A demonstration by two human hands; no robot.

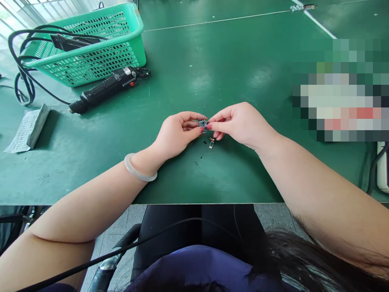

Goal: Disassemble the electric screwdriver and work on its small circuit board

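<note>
Between the thumb and fingers of my left hand [179,129] is a small grey metal-looking part [202,123] with a square outline and openings in it. My right hand [235,123] pinches at the right edge of this part with thumb and forefinger; whether it also grips a smaller piece there is too small to tell. Just below the fingers, a small flat metal frame [211,144] lies on the green table [194,182]. Beside it rests a tiny black piece [204,142], with another black speck [201,157] nearer to me.
A green plastic basket [91,61] stands at the back left, with black items and cable in it. In front of it lies a black electric screwdriver [106,90]. A folded paper packet [28,127] is at far left. The right side holds a blurred-out patch [343,95].
</note>
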